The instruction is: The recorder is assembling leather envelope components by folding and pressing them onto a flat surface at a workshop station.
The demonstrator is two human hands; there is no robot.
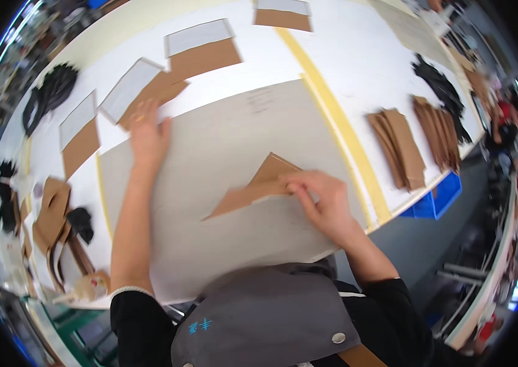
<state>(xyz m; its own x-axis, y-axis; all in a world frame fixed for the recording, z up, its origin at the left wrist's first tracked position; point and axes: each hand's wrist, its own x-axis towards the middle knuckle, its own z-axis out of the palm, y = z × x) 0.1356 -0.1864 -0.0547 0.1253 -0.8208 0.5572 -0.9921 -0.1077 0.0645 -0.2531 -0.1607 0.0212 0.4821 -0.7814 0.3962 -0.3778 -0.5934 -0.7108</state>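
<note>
My right hand point(325, 200) pinches the right end of a brown leather-like piece point(253, 188) over the grey mat point(210, 128). The piece looks folded or creased, with one corner pointing away from me and a thin tip to the left. Further left, my left hand point(149, 136) reaches forward with fingers stretched out flat. Its fingertips touch the brown lower part of a brown-and-white panel point(141, 92) beyond the mat's edge. Whether these fingers grip the panel does not show; they look spread on it.
More brown-and-white panels point(205, 49) lie in an arc at the far side. Stacks of brown strips point(397, 148) and black straps point(439, 85) sit at right, above a blue bin point(436, 199). At left are black coils point(51, 95), brown pieces point(52, 211) and a pale bottle point(90, 286).
</note>
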